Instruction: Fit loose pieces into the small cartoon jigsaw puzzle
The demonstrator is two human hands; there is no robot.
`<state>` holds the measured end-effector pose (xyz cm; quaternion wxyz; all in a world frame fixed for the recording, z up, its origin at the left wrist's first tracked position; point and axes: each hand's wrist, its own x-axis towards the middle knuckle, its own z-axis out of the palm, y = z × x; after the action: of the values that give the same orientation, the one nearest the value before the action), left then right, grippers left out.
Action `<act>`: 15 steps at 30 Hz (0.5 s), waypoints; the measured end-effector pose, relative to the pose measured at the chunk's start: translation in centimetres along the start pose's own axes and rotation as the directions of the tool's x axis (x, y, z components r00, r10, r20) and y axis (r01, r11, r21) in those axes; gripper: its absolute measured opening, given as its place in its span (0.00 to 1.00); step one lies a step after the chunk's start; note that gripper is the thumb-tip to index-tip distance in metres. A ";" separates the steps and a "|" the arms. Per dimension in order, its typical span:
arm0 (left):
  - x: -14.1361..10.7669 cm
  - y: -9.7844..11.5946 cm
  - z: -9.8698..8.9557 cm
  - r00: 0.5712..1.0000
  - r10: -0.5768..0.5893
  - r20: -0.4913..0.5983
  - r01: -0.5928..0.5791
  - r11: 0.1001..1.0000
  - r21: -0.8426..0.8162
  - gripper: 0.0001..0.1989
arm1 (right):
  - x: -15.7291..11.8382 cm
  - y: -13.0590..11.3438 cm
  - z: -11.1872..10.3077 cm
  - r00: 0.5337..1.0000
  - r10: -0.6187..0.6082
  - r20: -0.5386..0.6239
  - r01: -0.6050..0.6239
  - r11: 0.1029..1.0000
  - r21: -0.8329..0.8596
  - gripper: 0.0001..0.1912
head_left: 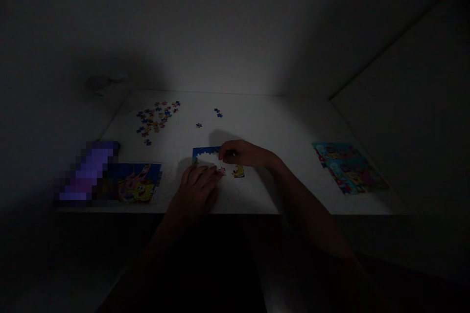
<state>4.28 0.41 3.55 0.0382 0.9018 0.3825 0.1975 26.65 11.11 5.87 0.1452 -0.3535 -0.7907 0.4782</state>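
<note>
A partly assembled jigsaw puzzle (205,154) with a blue border lies near the front middle of the white table (264,122). My left hand (194,190) rests at its lower edge, with the fingertips beside a small pink piece (222,170). My right hand (242,153) reaches across from the right, its fingertips on the puzzle's upper right part. A yellow cartoon-figure cluster of pieces (238,171) sits just below that hand. The dim light hides whether either hand grips a piece.
Several loose pieces (154,120) are spread at the back left, with a few strays (218,113) nearer the middle. A cartoon picture card (137,183) and a blurred purple object (88,171) lie front left. A colourful printed sheet (348,168) lies right.
</note>
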 end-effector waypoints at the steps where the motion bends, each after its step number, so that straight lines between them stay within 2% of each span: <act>1: 0.0 0.0 0.0 1.000 0.000 0.001 0.000 1.000 -0.004 0.19 | 0.0 0.1 -0.1 1.000 0.012 -0.012 -0.011 1.000 0.007 0.08; 5: -0.1 -0.1 0.0 1.000 0.027 -0.015 -0.027 0.999 -0.020 0.19 | 0.1 0.7 -0.4 0.995 0.064 -0.073 -0.060 0.997 0.055 0.09; 9: -0.4 -0.3 0.3 0.999 0.045 -0.024 -0.045 0.999 -0.006 0.22 | 0.6 2.0 -0.5 0.968 0.040 -0.248 -0.025 0.998 0.063 0.08; 11: -0.4 -0.3 0.4 0.999 0.044 -0.022 -0.044 0.999 0.004 0.22 | 0.9 2.8 -0.6 0.931 0.040 -0.362 -0.019 0.998 0.062 0.08; 15: -0.4 -0.3 0.3 0.999 0.041 -0.030 -0.041 0.999 0.000 0.21 | 1.2 3.9 -1.1 0.827 0.042 -0.561 -0.065 0.998 -0.022 0.08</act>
<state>3.96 0.34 3.10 0.0284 0.9063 0.3645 0.2120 28.06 13.85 2.94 0.3498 -0.5028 -0.7128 0.3417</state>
